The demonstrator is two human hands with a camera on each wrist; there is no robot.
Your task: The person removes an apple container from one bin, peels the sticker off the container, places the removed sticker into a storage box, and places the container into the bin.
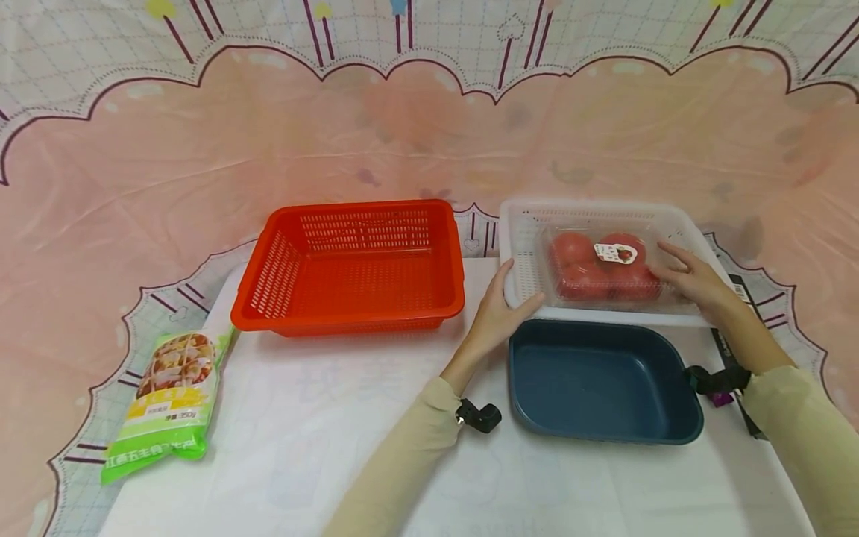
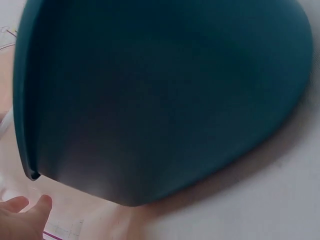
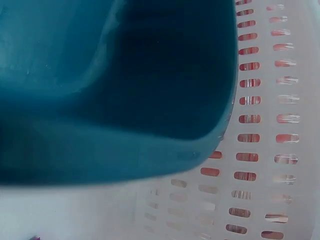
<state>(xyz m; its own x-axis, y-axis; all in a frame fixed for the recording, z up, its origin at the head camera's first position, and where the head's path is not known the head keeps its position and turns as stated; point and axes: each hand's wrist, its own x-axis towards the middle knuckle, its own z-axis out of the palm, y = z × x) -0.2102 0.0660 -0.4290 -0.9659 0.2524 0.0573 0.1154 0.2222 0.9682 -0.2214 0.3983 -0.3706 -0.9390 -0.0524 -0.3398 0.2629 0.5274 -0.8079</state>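
Observation:
A white perforated basket [image 1: 523,224] stands at the back right and holds a clear plastic pack of red tomatoes [image 1: 604,272]. My left hand [image 1: 499,309] rests against the basket's near-left corner, thumb up its left wall and fingers along its front rim. My right hand [image 1: 687,276] lies with straight fingers on the right end of the tomato pack. A dark blue tray [image 1: 604,380] sits empty just in front of the basket, between my forearms. The tray [image 2: 165,100] fills the left wrist view, with my fingertips [image 2: 25,215] at the bottom left. The right wrist view shows the tray [image 3: 100,75] and the basket wall [image 3: 265,150].
A red perforated basket [image 1: 356,265] stands empty at the centre left. A green snack bag [image 1: 168,395] lies at the table's left edge. A dark flat object [image 1: 738,287] lies at the right beside the white basket. White table surface [image 1: 302,447] spreads in front.

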